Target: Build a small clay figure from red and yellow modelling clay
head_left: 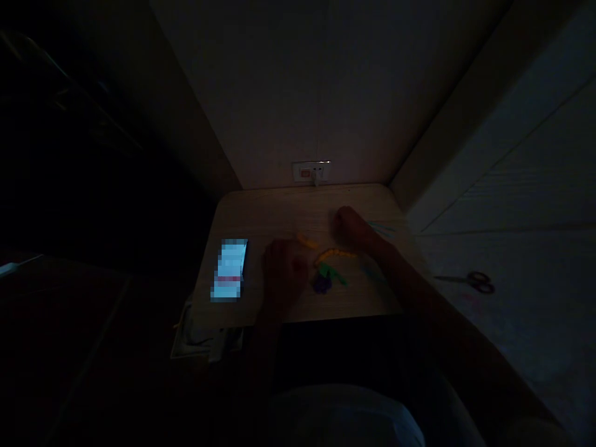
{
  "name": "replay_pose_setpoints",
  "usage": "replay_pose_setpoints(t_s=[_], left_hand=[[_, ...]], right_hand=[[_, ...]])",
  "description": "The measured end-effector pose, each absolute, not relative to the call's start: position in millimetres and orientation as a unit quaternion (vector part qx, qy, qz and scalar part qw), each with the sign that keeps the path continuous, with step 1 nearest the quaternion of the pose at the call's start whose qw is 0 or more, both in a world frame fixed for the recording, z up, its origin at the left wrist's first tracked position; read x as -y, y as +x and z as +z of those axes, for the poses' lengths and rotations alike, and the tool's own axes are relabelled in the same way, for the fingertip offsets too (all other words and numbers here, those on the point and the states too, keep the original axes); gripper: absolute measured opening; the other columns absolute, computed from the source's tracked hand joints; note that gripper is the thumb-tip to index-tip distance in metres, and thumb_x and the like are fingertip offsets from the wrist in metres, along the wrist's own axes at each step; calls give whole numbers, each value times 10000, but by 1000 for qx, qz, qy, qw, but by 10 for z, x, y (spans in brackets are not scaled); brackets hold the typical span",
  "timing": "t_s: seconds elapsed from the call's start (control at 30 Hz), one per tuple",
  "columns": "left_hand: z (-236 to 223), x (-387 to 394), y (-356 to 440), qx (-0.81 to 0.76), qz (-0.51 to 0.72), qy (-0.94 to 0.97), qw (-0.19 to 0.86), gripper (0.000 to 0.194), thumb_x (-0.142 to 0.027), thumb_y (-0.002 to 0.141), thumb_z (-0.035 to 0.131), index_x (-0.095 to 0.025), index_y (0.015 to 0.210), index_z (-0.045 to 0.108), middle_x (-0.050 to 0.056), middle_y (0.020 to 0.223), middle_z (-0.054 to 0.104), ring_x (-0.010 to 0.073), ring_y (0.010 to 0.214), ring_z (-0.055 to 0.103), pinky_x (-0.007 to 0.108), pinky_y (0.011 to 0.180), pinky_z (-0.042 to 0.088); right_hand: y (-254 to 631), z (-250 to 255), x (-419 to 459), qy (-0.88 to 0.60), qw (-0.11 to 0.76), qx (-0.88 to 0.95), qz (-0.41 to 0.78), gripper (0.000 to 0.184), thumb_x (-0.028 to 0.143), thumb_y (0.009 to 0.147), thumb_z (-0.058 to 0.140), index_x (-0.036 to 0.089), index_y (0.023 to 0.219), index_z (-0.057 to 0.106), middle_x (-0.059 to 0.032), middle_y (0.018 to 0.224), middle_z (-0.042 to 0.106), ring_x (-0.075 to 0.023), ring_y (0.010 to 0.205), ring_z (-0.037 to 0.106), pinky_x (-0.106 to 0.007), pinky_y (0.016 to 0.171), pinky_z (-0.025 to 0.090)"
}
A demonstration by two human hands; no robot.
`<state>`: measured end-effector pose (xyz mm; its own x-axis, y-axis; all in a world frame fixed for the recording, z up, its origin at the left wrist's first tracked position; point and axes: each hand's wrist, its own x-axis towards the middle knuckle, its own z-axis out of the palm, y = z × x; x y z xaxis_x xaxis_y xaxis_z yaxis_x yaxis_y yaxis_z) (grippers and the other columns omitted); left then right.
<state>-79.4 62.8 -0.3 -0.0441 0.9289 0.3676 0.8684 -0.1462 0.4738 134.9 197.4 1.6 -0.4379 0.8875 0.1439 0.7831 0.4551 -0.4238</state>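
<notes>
In dim light my left hand is over the table with its fingers curled. Just beyond its fingertips is a short orange piece; whether they touch cannot be made out. My right hand, farther back and to the right, is closed, slightly blurred, and hides whatever may be inside. Between the hands lies a curved, segmented orange strip. Below it are a green leaf-like piece and a crumpled-looking purple piece. Thin light-blue strips lie beside my right wrist.
A lit phone rests on the left of the wooden table. A wall socket with a plug is behind the table. Scissors lie on a pale surface at the right. A tray-like container sits below the left edge.
</notes>
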Motion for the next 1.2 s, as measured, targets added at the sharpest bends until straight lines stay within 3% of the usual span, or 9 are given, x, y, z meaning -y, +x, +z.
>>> replay_pose_setpoints(t_s=[0.07, 0.23, 0.4, 0.53, 0.7, 0.83, 1.0, 1.1, 1.2], left_hand=[[70, -775, -738, -650, 289, 701, 38, 432, -267, 899, 678, -197, 1321, 615, 159, 1259, 602, 370, 1185, 551, 536, 1008, 457], [98, -1033, -722, -635, 231, 733, 81, 98, -203, 848, 730, -200, 945, 744, 142, 1115, 597, 359, 1101, 565, 537, 971, 488], [65, -985, -876, -608, 424, 653, 158, 94, -246, 862, 721, -213, 947, 743, 104, 1133, 588, 275, 1052, 595, 486, 996, 523], [215, -849, -912, -542, 594, 494, 330, 239, -393, 792, 815, -238, 949, 723, 53, 1059, 654, 204, 929, 632, 327, 763, 588], [399, -664, -825, -446, 698, 319, 460, 346, -444, 722, 901, -234, 889, 683, 40, 1069, 699, 157, 911, 661, 184, 591, 519], [502, -474, -636, -382, 708, 309, 507, 306, -351, 711, 924, -227, 863, 689, 22, 1030, 705, 141, 889, 673, 211, 694, 570], [549, -125, -184, -339, 669, 417, 513, 219, -254, 778, 876, -228, 940, 731, 33, 995, 721, 165, 950, 691, 254, 824, 580], [515, 34, 29, -391, 649, 409, 509, 102, -300, 910, 758, -227, 980, 744, 60, 1072, 755, 203, 1042, 719, 315, 929, 575], [504, 124, 116, -395, 626, 390, 548, 373, -407, 937, 717, -291, 1291, 697, 87, 1373, 700, 272, 1314, 642, 409, 1113, 516]], right_hand=[[1415, -21, -2017, -494, 168, 842, 134, 135, 139, 931, 526, 150, 923, 661, -173, 999, 700, -268, 961, 603, -353, 866, 455], [1528, -88, -2007, -479, 181, 851, 119, 129, 223, 885, 672, 172, 989, 728, -153, 1038, 743, -301, 1011, 634, -422, 968, 443], [1640, -68, -1944, -434, 330, 829, 127, 275, 307, 888, 701, 169, 1126, 712, -147, 1112, 754, -313, 1052, 657, -463, 978, 472], [1686, 140, -1846, -423, 449, 774, 143, 183, 311, 920, 658, 208, 1061, 709, -99, 1033, 756, -276, 997, 681, -447, 931, 507], [1688, 473, -1531, -450, 544, 682, 192, 130, 352, 961, 651, 240, 993, 709, -50, 989, 754, -229, 959, 703, -411, 902, 542], [1559, 721, -1050, -446, 582, 627, 262, 130, 382, 957, 695, 260, 995, 719, -24, 957, 749, -217, 938, 718, -405, 912, 557], [1157, 856, -404, -358, 591, 594, 412, 472, 585, 1036, 509, 328, 1425, 582, -70, 1467, 629, -277, 1362, 582, -503, 1127, 474], [972, 732, -242, -339, 600, 556, 464, 541, 661, 1047, 386, 350, 1440, 590, -43, 1528, 592, -285, 1426, 533, -521, 1185, 428], [928, 577, -236, -375, 612, 514, 469, 535, 637, 1072, 310, 382, 1440, 604, -10, 1559, 567, -267, 1485, 468, -511, 1244, 354]])
